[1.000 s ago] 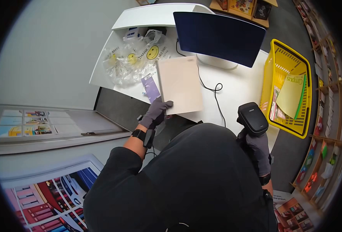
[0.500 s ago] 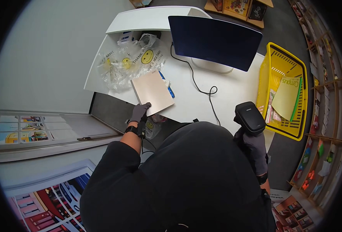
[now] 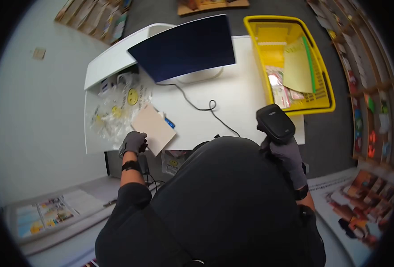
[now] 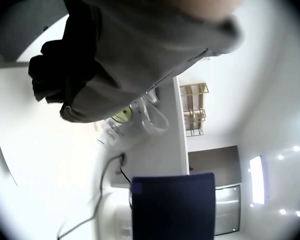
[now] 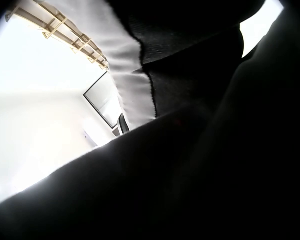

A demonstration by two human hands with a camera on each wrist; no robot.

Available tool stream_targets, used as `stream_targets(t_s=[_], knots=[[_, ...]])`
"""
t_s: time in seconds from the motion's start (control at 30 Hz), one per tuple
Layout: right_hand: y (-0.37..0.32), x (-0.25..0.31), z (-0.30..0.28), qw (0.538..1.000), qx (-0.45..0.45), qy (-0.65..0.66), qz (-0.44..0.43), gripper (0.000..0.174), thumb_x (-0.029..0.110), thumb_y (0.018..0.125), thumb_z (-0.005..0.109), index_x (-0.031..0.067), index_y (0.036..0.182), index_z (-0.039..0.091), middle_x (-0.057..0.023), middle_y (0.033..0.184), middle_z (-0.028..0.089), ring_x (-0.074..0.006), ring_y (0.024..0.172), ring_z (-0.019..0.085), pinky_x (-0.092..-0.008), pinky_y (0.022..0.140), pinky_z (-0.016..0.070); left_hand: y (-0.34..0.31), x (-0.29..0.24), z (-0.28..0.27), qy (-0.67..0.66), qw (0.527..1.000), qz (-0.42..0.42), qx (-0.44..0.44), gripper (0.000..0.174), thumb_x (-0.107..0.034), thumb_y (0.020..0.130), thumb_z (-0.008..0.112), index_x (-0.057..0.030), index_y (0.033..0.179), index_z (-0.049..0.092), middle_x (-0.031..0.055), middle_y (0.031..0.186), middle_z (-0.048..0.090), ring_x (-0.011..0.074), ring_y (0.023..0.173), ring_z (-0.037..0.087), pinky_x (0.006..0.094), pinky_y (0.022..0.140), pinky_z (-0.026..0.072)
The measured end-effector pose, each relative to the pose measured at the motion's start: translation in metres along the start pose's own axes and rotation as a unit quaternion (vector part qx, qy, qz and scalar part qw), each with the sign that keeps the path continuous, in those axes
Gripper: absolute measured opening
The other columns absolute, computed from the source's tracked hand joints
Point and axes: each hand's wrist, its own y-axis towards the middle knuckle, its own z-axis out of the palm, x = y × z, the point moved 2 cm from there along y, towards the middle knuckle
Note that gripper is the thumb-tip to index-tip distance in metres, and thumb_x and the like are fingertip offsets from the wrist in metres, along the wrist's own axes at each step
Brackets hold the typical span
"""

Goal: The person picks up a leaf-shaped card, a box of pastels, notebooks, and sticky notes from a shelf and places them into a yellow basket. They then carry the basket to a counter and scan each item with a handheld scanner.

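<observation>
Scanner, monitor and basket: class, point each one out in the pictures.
Scanner [image 3: 276, 122]: head view, on its black top.
Monitor [image 3: 188, 49]: head view, middle of the dark screen.
Basket [image 3: 272, 57]: head view, bare yellow inside.

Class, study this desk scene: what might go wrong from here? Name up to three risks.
1. The beige folder pokes a corner past the front edge of the desk, so a bump from the nearby left hand might tip it.
2. A blue item lies partly beneath the folder and may be dragged along or overlooked.
3. The loosely looped cord could snag something.
</observation>
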Motion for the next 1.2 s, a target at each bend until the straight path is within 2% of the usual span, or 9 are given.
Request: stream_targets(t_s=[0.1, 0.23, 0.37, 0.5, 0.6, 0.7, 0.77, 0.93, 1.2], knots=[[-0.015, 0.000, -0.010, 0.999, -0.014, 0.029, -0.003, 0.030, 0.007, 0.089, 0.079, -0.0004, 0.116, 0.071, -0.0093, 0.094, 0.077, -0.0153, 0.084, 0.073, -0.0310, 0.075, 0.0582, -0.051, -0.111, -0.002, -0.081, 0.979, 0.128, 0.138, 0.027, -0.024, 0.098, 0.070, 0.0025, 0.101, 0.077, 0.0123, 0.076, 0.073, 0.0211, 0.065, 0.073, 0.0345, 0.059, 0.0590], [-0.038, -0.008, -0.025, 0.998, -0.050, 0.049, -0.006, 0.034, 0.008, 0.088, 0.084, -0.0004, 0.117, 0.070, -0.0089, 0.093, 0.077, -0.0156, 0.084, 0.073, -0.0318, 0.075, 0.0590, -0.164, -0.254, 0.037, -0.119, 0.864, 0.420, 0.253, 0.026, -0.012, 0.103, 0.062, 0.0018, 0.122, 0.075, 0.0072, 0.084, 0.074, 0.0141, 0.075, 0.072, 0.0291, 0.073, 0.0597], [-0.068, -0.020, -0.042, 0.990, -0.094, 0.091, -0.055, 0.037, 0.002, 0.090, 0.073, -0.0008, 0.127, 0.069, -0.0117, 0.094, 0.077, -0.0191, 0.085, 0.074, -0.0330, 0.075, 0.0612, -0.252, -0.359, 0.082, -0.078, 0.740, 0.561, 0.362, 0.036, -0.007, 0.101, 0.062, 0.0007, 0.134, 0.072, 0.0090, 0.098, 0.077, 0.0165, 0.091, 0.075, 0.0281, 0.085, 0.0595], [-0.101, -0.041, -0.056, 0.971, -0.160, 0.153, -0.092, 0.031, 0.006, 0.090, 0.082, -0.0010, 0.118, 0.070, -0.0098, 0.094, 0.077, -0.0170, 0.085, 0.074, -0.0330, 0.077, 0.0616, -0.299, -0.437, 0.149, -0.019, 0.705, 0.583, 0.404, 0.040, -0.006, 0.101, 0.064, -0.0004, 0.140, 0.068, 0.0140, 0.112, 0.077, 0.0186, 0.096, 0.075, 0.0283, 0.089, 0.0587], [-0.115, -0.070, -0.064, 0.955, -0.204, 0.183, -0.116, 0.029, 0.004, 0.091, 0.080, -0.0022, 0.117, 0.070, -0.0114, 0.093, 0.077, -0.0181, 0.085, 0.074, -0.0330, 0.075, 0.0624, -0.310, -0.487, 0.208, 0.047, 0.722, 0.577, 0.379, 0.039, -0.014, 0.103, 0.069, 0.0009, 0.139, 0.066, 0.0141, 0.110, 0.074, 0.0190, 0.091, 0.073, 0.0282, 0.085, 0.0581], [-0.130, -0.080, -0.064, 0.937, -0.236, 0.225, -0.127, 0.027, 0.004, 0.092, 0.078, -0.0028, 0.116, 0.069, -0.0122, 0.093, 0.077, -0.0184, 0.084, 0.074, -0.0329, 0.073, 0.0624, -0.283, -0.532, 0.282, 0.007, 0.764, 0.432, 0.478, 0.043, -0.029, 0.103, 0.075, 0.0007, 0.133, 0.067, 0.0115, 0.099, 0.069, 0.0179, 0.083, 0.070, 0.0276, 0.078, 0.0574], [-0.137, -0.086, -0.061, 0.926, -0.252, 0.251, -0.128, 0.026, 0.003, 0.093, 0.077, -0.0031, 0.116, 0.069, -0.0127, 0.092, 0.076, -0.0186, 0.083, 0.074, -0.0329, 0.072, 0.0624, -0.272, -0.553, 0.318, 0.124, 0.803, 0.422, 0.403, 0.047, -0.036, 0.102, 0.077, -0.0001, 0.132, 0.067, 0.0093, 0.094, 0.066, 0.0169, 0.080, 0.068, 0.0287, 0.075, 0.0574], [-0.146, -0.099, -0.058, 0.900, -0.290, 0.309, -0.105, 0.022, 0.003, 0.094, 0.075, -0.0035, 0.114, 0.070, -0.0127, 0.091, 0.076, -0.0186, 0.082, 0.074, -0.0329, 0.072, 0.0618, -0.325, -0.543, 0.345, 0.190, 0.821, 0.400, 0.361, 0.052, -0.042, 0.098, 0.081, -0.0050, 0.132, 0.068, 0.0091, 0.097, 0.068, 0.0184, 0.080, 0.067, 0.0303, 0.074, 0.0570], [-0.146, -0.111, -0.062, 0.902, -0.299, 0.302, -0.072, 0.033, 0.002, 0.089, 0.068, -0.0050, 0.120, 0.067, -0.0129, 0.094, 0.073, -0.0232, 0.089, 0.074, -0.0386, 0.077, 0.0647, -0.241, -0.570, 0.421, 0.051, 0.817, 0.342, 0.461, 0.043, -0.041, 0.096, 0.079, -0.0101, 0.125, 0.071, 0.0121, 0.104, 0.074, 0.0276, 0.085, 0.069, 0.0381, 0.083, 0.0594]])
